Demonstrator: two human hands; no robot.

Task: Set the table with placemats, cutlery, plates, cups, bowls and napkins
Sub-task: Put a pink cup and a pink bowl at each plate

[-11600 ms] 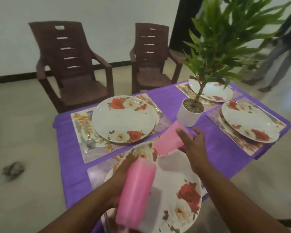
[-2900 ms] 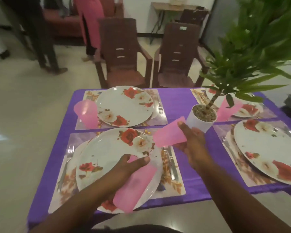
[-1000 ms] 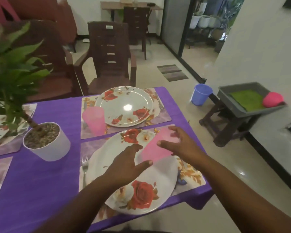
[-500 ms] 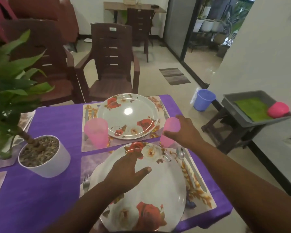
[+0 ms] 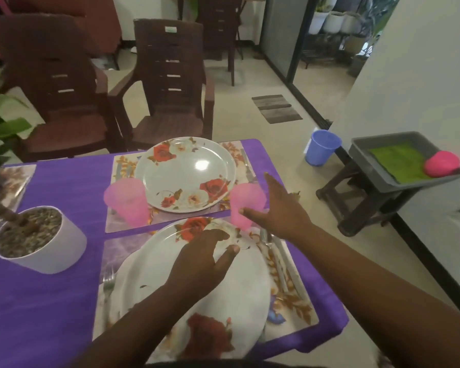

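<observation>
Purple cloth covers our table, where at one o'clock of the near plate our right hand, fingers spread, touches the pink cup, light, rigid-looking plastic best gripped mid-wall, while our left hand hovers relaxed.

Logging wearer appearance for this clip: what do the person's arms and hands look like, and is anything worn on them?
Both forearms are bare as far as the head view shows, with no sleeves in frame. The left hand and right hand wear no gloves, and no rings, watch or bracelets are visible. No markings can be made out; the picture is slightly soft.
</observation>
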